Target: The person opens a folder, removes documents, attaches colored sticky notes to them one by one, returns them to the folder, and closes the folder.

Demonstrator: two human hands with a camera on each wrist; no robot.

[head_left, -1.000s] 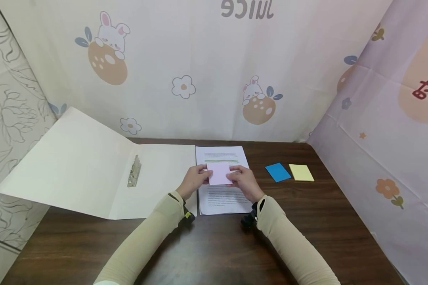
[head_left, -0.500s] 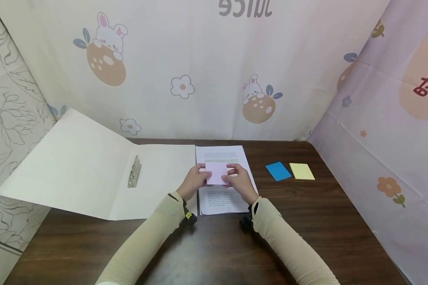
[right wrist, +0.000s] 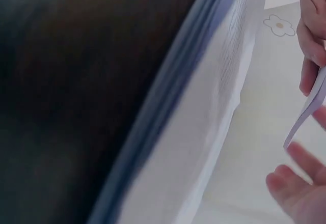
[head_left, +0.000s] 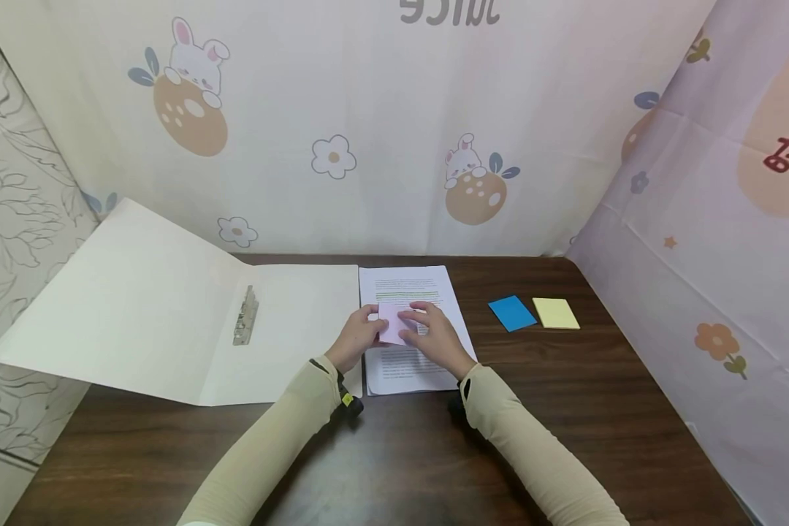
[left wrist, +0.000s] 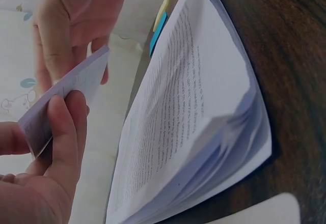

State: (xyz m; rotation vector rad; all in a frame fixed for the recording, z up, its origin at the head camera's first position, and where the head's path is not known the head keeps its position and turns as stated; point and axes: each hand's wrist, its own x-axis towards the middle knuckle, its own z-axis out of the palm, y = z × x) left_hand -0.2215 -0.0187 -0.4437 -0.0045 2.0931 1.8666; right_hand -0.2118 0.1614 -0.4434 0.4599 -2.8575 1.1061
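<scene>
Above the printed paper stack [head_left: 408, 369], my left hand [head_left: 353, 340] pinches a pale pink sticky note pad [head_left: 391, 313] by its left side, thumb on the near face. In the left wrist view the pad [left wrist: 76, 79] is tilted, with left fingers [left wrist: 63, 127] along its face. My right hand [head_left: 442, 342] is at the pad's right side, its fingers spread and overlapping it in the head view. The right wrist view shows a right thumb and fingers [right wrist: 300, 183] extended around the pad's lower edge [right wrist: 305, 112], not closed on it.
An open white folder [head_left: 296, 314] with a metal clip [head_left: 245, 318] lies left of the stack, its cover raised. Blue [head_left: 513, 313] and yellow [head_left: 555, 313] sticky note pads lie to the right on the dark wooden table [head_left: 565, 409]. Patterned curtains [head_left: 381, 88] surround it.
My right hand has loosened from the pad's right edge, moved left over it and spread its fingers. My left hand keeps its pinch; the pad has shifted slightly left.
</scene>
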